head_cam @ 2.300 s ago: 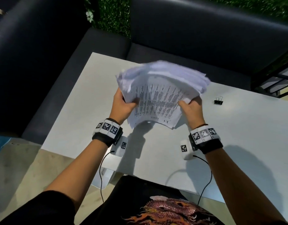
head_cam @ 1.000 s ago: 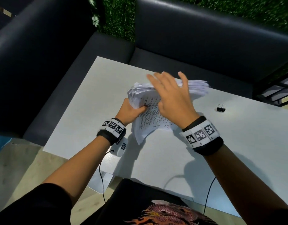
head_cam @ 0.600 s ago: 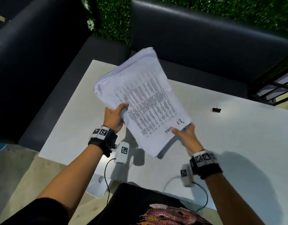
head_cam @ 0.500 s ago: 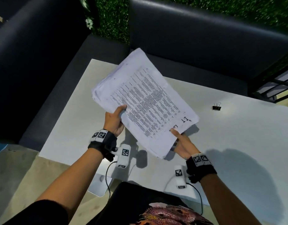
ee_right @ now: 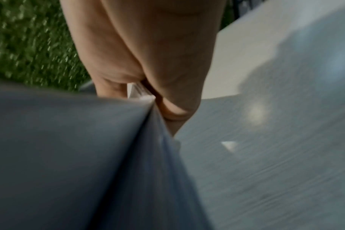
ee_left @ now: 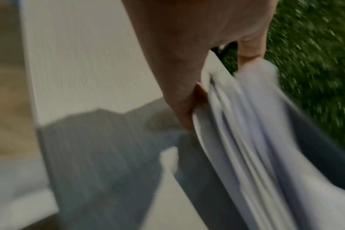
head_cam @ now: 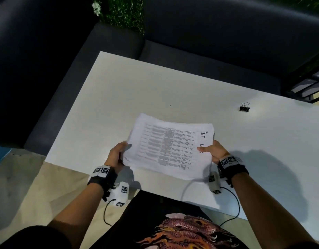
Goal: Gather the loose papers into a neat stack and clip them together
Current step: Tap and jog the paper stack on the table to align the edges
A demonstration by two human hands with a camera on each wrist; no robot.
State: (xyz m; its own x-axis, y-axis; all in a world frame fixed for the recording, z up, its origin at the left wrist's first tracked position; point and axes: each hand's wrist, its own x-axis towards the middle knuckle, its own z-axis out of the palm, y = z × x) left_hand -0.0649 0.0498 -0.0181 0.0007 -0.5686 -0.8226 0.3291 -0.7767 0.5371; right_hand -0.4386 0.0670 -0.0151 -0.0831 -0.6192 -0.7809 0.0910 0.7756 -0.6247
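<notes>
A stack of printed papers (head_cam: 170, 146) hangs above the near part of the white table (head_cam: 130, 90), held level between both hands. My left hand (head_cam: 117, 155) grips its left edge, thumb on top. My right hand (head_cam: 213, 151) pinches its right edge, thumb over the large printed letters. The left wrist view shows the sheet edges (ee_left: 246, 140) fanned slightly beside my fingers (ee_left: 179, 99). In the right wrist view the paper's underside (ee_right: 69, 155) fills the lower left under my fingers (ee_right: 173, 109). A black binder clip (head_cam: 244, 107) lies on the table at the right, away from both hands.
A dark sofa (head_cam: 209, 33) wraps round the table's far and left sides. Green hedge (head_cam: 126, 13) shows behind it. Wrist camera cables (head_cam: 230, 212) hang by the table's near edge.
The stack has swung from a steep tilt, up and to the left, down to a level, landscape position lower and nearer me. Both hands kept hold of its edges.
</notes>
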